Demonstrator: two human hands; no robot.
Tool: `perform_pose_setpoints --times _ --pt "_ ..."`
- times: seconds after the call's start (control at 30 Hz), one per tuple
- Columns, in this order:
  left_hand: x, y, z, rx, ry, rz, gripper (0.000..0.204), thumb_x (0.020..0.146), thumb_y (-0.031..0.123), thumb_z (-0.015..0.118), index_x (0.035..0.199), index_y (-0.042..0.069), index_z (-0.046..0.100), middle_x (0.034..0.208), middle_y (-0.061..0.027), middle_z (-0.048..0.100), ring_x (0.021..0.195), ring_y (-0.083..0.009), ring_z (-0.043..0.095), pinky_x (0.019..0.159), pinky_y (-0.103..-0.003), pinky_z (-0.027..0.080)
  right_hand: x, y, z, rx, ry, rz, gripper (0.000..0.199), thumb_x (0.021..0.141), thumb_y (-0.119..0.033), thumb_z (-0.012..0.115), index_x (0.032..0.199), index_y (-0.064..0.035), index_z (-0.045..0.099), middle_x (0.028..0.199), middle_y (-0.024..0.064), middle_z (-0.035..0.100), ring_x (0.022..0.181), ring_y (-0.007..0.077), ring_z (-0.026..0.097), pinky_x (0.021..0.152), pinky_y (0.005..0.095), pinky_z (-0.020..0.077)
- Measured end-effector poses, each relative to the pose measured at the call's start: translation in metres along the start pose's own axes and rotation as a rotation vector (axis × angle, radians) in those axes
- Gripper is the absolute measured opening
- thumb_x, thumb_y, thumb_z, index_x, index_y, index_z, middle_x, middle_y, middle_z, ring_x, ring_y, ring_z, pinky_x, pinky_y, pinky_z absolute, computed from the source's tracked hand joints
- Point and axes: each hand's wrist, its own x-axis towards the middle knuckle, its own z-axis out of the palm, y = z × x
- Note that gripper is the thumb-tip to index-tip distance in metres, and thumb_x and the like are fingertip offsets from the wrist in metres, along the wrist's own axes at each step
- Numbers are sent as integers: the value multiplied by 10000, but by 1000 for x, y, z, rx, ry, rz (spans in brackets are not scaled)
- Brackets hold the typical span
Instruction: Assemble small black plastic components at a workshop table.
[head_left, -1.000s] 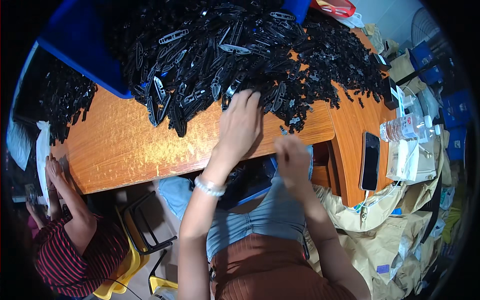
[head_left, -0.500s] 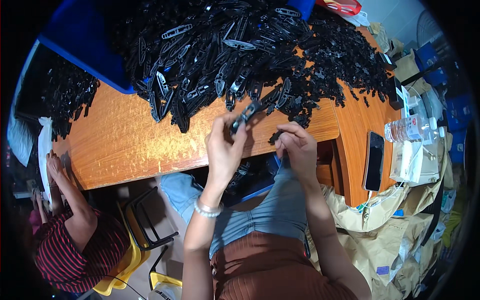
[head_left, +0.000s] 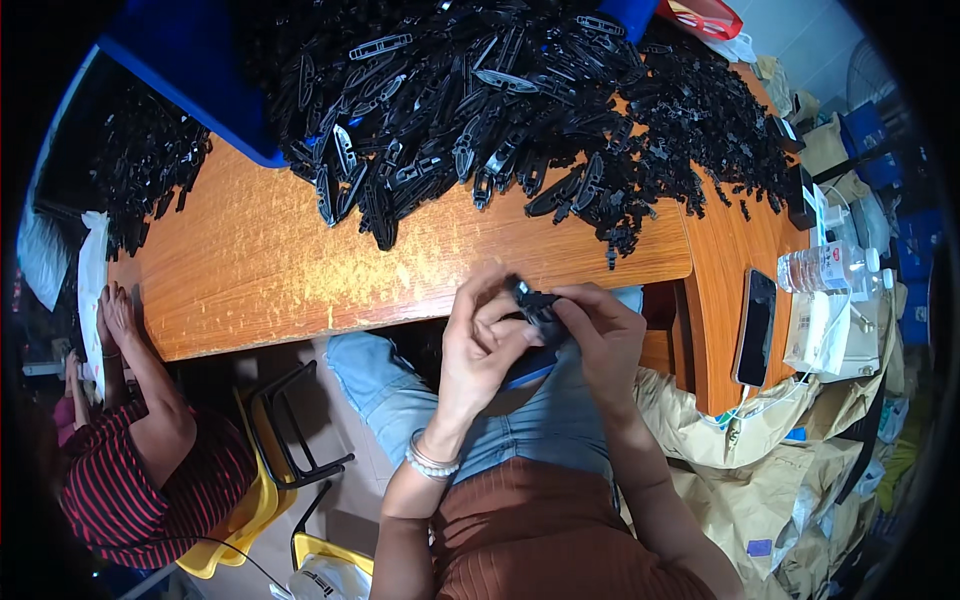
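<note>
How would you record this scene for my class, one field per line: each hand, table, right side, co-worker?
Left hand: fingers closed on a black part, near the table's front edge
Right hand: fingertips at the same part; too blurred to tell whether they hold a separate piece
Table: wood-coloured, with a heap of long black pieces and, to its right, small black pieces
Right side: phone with a white cable
Co-worker: at left, striped top

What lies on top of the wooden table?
Heaped long black parts, smaller black parts, a phone and part of a blue bin. The tabletop beneath the heaps is mostly hidden.
</note>
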Motion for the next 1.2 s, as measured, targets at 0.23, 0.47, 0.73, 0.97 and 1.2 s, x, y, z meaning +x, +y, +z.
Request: perform_pose_setpoints --times 0.23,0.47,0.73,0.97,1.2 --pt "2 10 -16 327 -126 -98 275 775 -70 667 1031 -69 568 862 -135 662 712 -132 657 663 -217 549 -1 -2 -1 -194 -91 -163 138 782 83 611 906 37 651 877 82 620 860 144 567 753 239 448" --pt "2 8 -25 274 -120 -100 186 811 -58 632 993 -57 594 826 -88 650 743 -125 656 630 -211 538 -3 2 -6 -399 -196 -233 190 786 22 646 977 19 644 893 61 610 820 117 551 717 234 431" --pt "8 14 -30 466 -261 -82 185 871 28 579 1029 -54 629 852 -133 666 760 -156 668 664 -242 548 -10 18 -13 -94 -185 69 253 765 -75 686 1006 -8 651 773 29 580 661 90 485 633 216 399" --pt "64 15 -5 1143 -263 502 139 816 39 577 937 -24 609 833 -155 612 756 -308 614 659 -360 488 -4 19 -34 -166 -441 212 185 828 -15 615 1010 16 627 881 74 603 804 129 599 723 231 463" --pt "125 -21 31 1545 -265 768 380 638 -35 589 1016 -51 547 857 -145 526 888 -299 503 727 -362 451 73 20 -61 -979 97 -601 176 773 73 568 932 40 634 878 144 588 831 297 553 732 352 451"
